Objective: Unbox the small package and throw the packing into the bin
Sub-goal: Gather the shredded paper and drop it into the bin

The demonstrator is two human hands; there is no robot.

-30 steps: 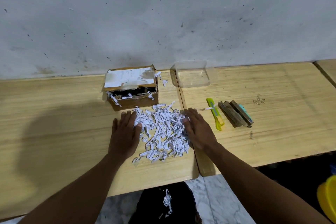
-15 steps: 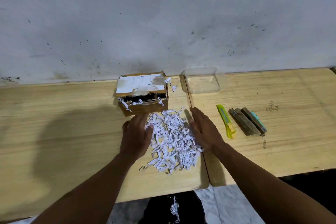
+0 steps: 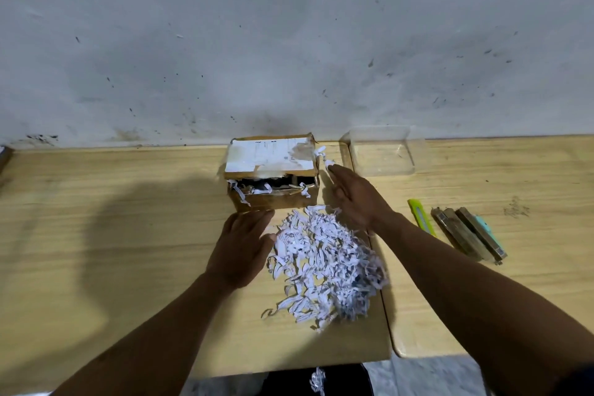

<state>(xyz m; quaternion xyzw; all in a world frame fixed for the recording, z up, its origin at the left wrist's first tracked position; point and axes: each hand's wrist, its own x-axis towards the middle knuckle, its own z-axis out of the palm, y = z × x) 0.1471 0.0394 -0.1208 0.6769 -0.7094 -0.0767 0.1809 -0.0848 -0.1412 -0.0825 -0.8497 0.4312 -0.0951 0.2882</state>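
A small cardboard box (image 3: 273,177), open at the front with paper strips spilling out, sits on a wooden table (image 3: 112,235) against the wall. A heap of shredded white paper (image 3: 324,267) lies just in front of the box. The left hand (image 3: 241,247) rests flat and empty at the heap's left edge; the right hand (image 3: 356,199), fingers spread and empty, hovers beside the box's right side.
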